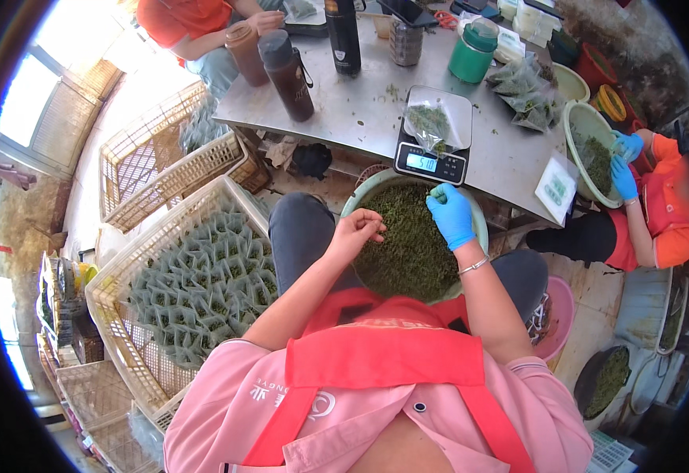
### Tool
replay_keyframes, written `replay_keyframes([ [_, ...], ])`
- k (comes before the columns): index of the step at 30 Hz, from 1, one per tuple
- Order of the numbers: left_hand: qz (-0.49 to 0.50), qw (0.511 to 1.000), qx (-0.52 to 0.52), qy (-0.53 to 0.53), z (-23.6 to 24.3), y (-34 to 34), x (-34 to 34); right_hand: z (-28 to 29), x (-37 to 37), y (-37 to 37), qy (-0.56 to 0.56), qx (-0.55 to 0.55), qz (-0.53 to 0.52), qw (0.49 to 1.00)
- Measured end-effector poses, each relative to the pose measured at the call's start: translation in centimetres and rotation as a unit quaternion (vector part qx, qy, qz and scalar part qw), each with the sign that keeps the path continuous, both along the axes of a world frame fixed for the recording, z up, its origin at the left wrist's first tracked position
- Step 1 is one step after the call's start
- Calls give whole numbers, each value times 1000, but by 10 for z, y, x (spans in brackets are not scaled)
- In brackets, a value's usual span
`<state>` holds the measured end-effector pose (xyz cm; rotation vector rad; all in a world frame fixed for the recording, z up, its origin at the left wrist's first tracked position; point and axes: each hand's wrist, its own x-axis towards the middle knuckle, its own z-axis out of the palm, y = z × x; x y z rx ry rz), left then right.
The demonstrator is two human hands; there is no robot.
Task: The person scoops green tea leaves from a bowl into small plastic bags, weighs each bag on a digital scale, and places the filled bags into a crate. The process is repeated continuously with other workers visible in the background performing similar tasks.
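A wide pale-green basin stands between my knees, heaped with small green plant bits. Over its left side is my bare left hand, fingers curled in a pinch; whatever they hold is too small to name. My right hand wears a blue glove and hovers above the basin's right side, thumb and fingertips pressed together on something I cannot make out. Just beyond the hands, at the table's near edge, a black digital scale bears an open clear plastic bag with some green bits inside.
The metal table also holds bottles, a green jar and filled bags. To my left, a crate is packed with filled bags. Right, a blue-gloved co-worker handles another basin; another person sits far left.
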<state>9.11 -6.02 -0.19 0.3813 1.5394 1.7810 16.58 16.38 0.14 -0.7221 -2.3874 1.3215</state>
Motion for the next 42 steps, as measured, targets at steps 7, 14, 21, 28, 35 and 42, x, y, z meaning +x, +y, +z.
replay_keyframes([
  [7,-39,999,0,-1,9,23,7,14,25,-9,11,-288,-20,957],
  [14,-46,999,1,11,0,26,11,60,-31,13,176,-392,-87,899],
  [21,-206,821,-260,465,-32,-2,24,-37,31,8,-31,-255,-31,966],
  [28,-299,605,-388,628,-50,10,43,-90,47,14,-140,-15,26,990],
  [35,-242,659,-405,585,-47,-1,37,-85,33,-21,-219,198,109,949],
  [42,-153,870,-279,378,-18,7,41,-59,45,0,-100,-346,21,933],
])
